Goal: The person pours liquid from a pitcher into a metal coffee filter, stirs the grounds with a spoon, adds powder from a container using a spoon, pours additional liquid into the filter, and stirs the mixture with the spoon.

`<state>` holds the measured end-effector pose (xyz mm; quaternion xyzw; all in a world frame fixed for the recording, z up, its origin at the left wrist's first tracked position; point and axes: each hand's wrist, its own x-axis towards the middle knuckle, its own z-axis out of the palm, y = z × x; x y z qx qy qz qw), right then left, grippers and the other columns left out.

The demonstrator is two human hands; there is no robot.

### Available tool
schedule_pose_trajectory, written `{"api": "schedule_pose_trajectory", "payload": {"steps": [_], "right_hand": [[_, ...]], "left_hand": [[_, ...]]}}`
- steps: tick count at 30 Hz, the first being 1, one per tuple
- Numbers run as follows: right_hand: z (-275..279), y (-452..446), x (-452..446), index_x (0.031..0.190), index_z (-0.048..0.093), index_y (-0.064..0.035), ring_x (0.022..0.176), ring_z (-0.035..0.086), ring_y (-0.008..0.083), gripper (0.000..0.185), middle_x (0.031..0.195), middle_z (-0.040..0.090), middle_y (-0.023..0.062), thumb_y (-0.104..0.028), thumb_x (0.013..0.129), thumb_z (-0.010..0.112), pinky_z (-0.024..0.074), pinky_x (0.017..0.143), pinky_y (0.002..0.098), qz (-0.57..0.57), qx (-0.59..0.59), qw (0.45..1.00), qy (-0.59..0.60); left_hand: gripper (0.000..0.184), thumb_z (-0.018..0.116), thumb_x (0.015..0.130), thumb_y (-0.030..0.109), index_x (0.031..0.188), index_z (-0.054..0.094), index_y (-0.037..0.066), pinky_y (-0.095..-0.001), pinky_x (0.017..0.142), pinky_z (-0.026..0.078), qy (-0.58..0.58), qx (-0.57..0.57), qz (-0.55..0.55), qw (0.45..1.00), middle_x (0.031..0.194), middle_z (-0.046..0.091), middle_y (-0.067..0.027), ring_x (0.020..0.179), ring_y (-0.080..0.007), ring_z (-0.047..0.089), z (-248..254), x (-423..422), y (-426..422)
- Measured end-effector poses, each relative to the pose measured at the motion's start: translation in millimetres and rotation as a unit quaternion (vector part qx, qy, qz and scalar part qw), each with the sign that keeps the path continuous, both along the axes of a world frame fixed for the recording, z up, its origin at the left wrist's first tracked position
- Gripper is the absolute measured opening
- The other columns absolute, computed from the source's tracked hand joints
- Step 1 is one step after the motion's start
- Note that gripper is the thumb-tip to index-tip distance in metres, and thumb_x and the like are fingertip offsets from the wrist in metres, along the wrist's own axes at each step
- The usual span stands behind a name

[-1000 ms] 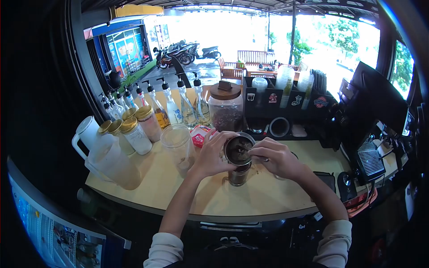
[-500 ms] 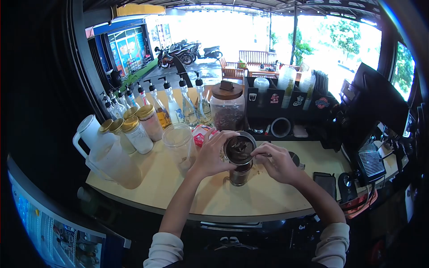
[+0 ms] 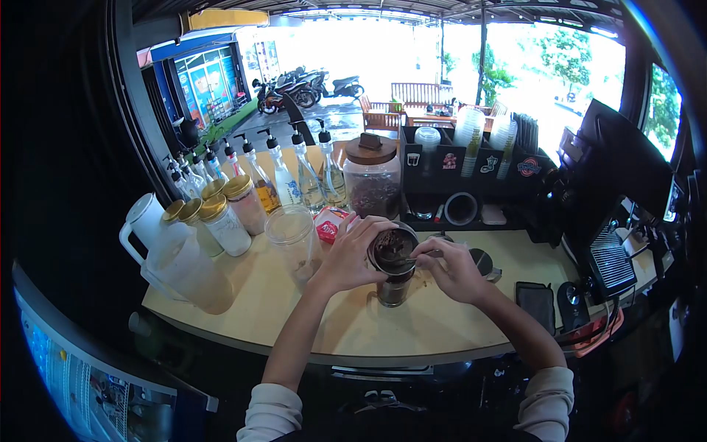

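My left hand is wrapped round a metal cup, tilted so that its mouth faces me. Dark brown contents coat its inside. Between the fingers of my right hand is a thin spoon, its end inside the cup. Just below the cup, a glass with something dark in it stands on the counter. A red and white packet lies behind my left hand. To the left of that hand stands an open clear plastic jar.
Pump bottles, gold-lidded jars and plastic pitchers line the left side. A wooden-lidded jar and a black cup organizer stand behind. At right are a black pouch and a coffee machine.
My right hand has shifted slightly down and right, with the spoon moving about inside the cup. My left hand still holds the cup in nearly the same place.
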<state>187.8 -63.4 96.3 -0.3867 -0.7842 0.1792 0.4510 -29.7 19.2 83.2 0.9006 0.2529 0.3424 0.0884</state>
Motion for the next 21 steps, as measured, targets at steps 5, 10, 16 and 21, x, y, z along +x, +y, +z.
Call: {"api": "schedule_pose_trajectory", "payload": {"steps": [5,10,16,21], "right_hand": [[-2,5,4,0.099,0.058,0.0015,0.081,0.066,0.0223,0.010,0.086,0.064,0.0145,-0.005,0.092,0.056,0.0500,0.072,0.0328,-0.025,-0.027,0.999,0.032],[-1,2,14,0.100,0.059,0.0012,0.075,0.064,0.0207,0.011,0.082,0.065,0.0129,-0.007,0.093,0.055,0.0487,0.070,0.0310,-0.024,-0.083,0.994,0.065],[3,1,17,0.100,0.059,0.0018,0.071,0.060,0.0143,0.012,0.080,0.063,0.0101,-0.007,0.094,0.055,0.0481,0.069,0.0285,-0.018,-0.049,0.998,0.029],[-3,2,21,0.098,0.060,0.0020,0.073,0.059,0.0140,0.011,0.081,0.063,0.0103,-0.007,0.093,0.055,0.0480,0.069,0.0295,0.011,-0.051,0.998,0.037]], "left_hand": [[0.081,0.083,0.054,0.026,0.126,0.048,0.017,-0.0528,0.113,0.022,-0.009,-0.013,-0.019,1.000,0.125,0.048,-0.0036,0.123,-0.0252,0.047,-3,5,-1],[0.083,0.085,0.053,0.027,0.126,0.047,0.015,-0.0491,0.110,0.027,-0.090,-0.033,-0.001,0.995,0.126,0.044,-0.0080,0.125,-0.0318,0.040,-24,16,-1],[0.091,0.092,0.049,0.026,0.126,0.044,0.012,-0.0430,0.102,0.041,-0.202,0.024,0.059,0.977,0.129,0.036,-0.0146,0.125,-0.0350,0.039,-46,39,-9],[0.092,0.093,0.048,0.025,0.126,0.045,0.013,-0.0424,0.101,0.040,-0.252,0.040,0.114,0.960,0.128,0.032,-0.0152,0.120,-0.0344,0.040,-58,48,-18]]}}
